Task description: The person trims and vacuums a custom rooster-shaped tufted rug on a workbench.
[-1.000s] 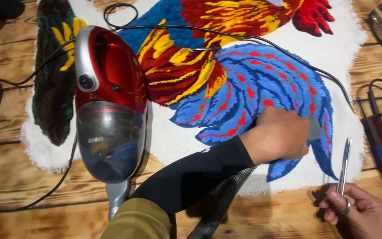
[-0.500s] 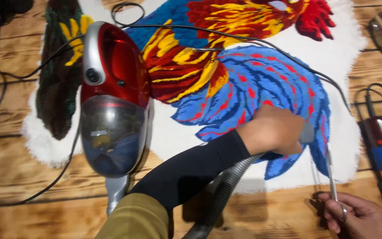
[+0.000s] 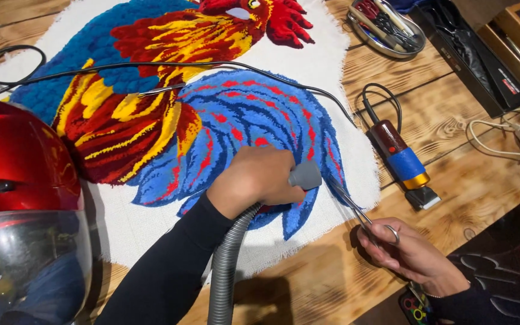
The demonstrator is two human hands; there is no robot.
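Scissors [image 3: 356, 207] sit in the right hand [image 3: 413, 256], fingers through the loops, their tips at the blue tail edge of the rooster rug [image 3: 236, 114] on the wooden counter [image 3: 470, 180]. Left hand [image 3: 254, 186] is clamped around the grey vacuum hose nozzle [image 3: 304, 176], pressed onto the rug just beside the blades. Red vacuum cleaner [image 3: 19, 198] stands at the rug's left edge; an electric trimmer [image 3: 404, 162] lies to the right.

Red label [image 3: 508, 82] on black box [image 3: 470, 57]
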